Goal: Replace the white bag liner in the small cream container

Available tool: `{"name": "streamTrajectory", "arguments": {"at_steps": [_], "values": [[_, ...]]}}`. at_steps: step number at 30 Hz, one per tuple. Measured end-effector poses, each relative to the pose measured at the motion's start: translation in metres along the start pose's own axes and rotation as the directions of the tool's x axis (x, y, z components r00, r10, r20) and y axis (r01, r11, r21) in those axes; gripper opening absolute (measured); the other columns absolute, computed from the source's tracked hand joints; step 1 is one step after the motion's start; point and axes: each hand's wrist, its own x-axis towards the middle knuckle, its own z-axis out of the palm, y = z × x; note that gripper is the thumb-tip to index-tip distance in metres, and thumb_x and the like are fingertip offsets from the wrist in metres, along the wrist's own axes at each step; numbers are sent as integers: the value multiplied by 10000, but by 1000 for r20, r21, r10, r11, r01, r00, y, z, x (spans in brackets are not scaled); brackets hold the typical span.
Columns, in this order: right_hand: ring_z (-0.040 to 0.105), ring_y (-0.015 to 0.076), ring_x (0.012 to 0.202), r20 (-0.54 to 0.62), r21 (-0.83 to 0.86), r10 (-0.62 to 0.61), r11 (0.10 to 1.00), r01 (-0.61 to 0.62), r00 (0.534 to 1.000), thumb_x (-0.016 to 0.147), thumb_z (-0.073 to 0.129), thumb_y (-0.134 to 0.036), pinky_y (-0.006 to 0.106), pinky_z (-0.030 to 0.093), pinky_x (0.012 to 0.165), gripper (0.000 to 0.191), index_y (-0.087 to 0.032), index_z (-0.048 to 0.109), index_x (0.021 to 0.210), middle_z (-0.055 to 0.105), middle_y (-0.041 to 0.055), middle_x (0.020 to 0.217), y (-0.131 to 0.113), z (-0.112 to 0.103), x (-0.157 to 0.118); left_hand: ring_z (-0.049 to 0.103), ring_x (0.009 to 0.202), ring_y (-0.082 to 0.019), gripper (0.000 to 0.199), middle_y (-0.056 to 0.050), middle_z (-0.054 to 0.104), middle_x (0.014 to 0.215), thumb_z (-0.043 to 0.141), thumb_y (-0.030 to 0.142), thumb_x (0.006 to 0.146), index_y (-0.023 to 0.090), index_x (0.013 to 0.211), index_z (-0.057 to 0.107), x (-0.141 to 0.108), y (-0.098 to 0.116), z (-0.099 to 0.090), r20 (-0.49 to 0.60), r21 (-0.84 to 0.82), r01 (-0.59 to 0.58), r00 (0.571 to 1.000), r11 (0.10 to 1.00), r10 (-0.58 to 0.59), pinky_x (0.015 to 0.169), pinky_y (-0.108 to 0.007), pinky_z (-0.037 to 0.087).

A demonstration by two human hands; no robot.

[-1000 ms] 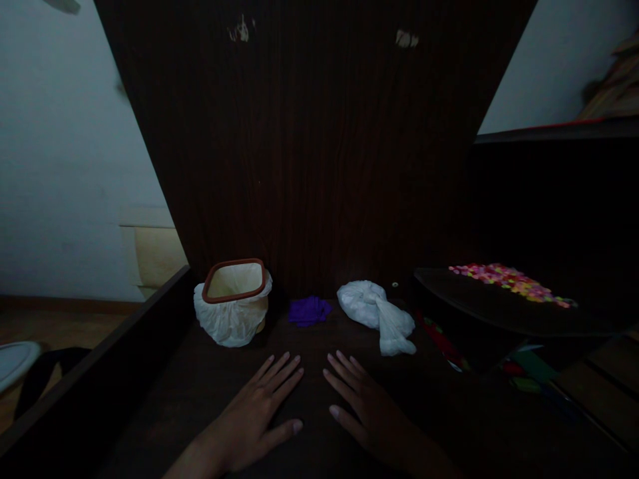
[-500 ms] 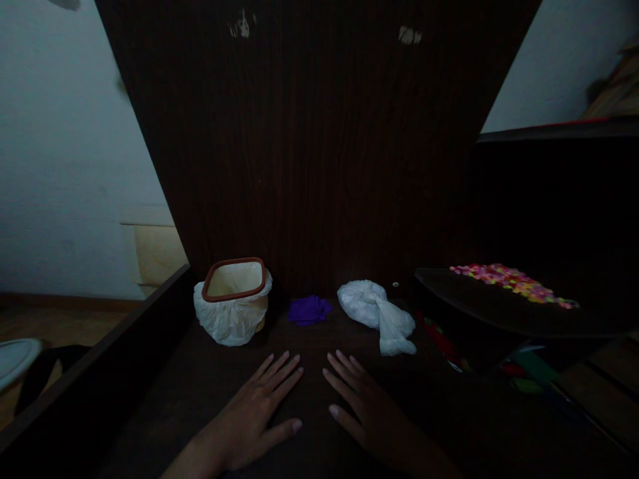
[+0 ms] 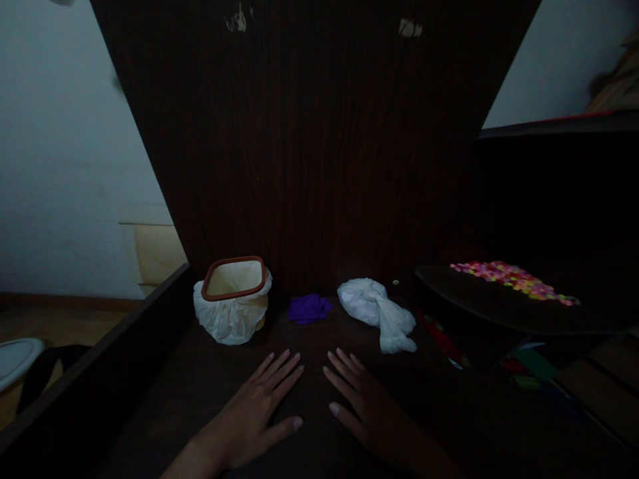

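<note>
My left hand [image 3: 257, 409] lies palm down on the dark wooden surface [image 3: 164, 399], its fingers spread and holding nothing. Mirroring it, my right hand [image 3: 367, 406] rests flat with fingers apart. Beyond the left fingertips stands a small trash bin [image 3: 231, 319] with a brown rim and a white plastic liner folded over it. A folded purple cloth [image 3: 309, 309] sits between and beyond the two hands. Past the right fingertips lies a knotted white plastic bag [image 3: 362, 299], bulging with contents I cannot make out. Neither hand touches these things.
A tall dark wooden panel [image 3: 319, 133] rises behind the items. Along the left runs a raised edge board [image 3: 114, 339]. On the right, a curved dark shelf [image 3: 449, 293] carries a strand of colorful beads or flowers [image 3: 519, 279], with red and green items [image 3: 534, 366] beneath.
The view has shifted very slightly. Both hands and all the objects stay where they were.
</note>
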Motion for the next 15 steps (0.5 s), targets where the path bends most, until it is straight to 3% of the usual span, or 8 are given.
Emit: {"name": "streamTrajectory", "arguments": {"at_steps": [6,15], "values": [[221,291,1540,-4,-7,4,1000,-4,1000,1057,427,-398,565,261,1235,543,-212,374,1564,264,81,1655,1,2,0,235,1535,-344,700,-52,226,1668,475,551,1017,308,1608,188,1,0,0,43,-12,25,999,1000,-25,1217,-625,285],[225,290,1539,0,30,25,999,-25,1000,1052,439,-405,559,257,1239,545,-238,371,1567,259,66,1658,-1,0,-2,245,1531,-337,710,-42,235,1665,501,531,1014,338,1606,161,-1,-1,1,11,-16,6,1000,1000,-5,1218,-614,291]]}}
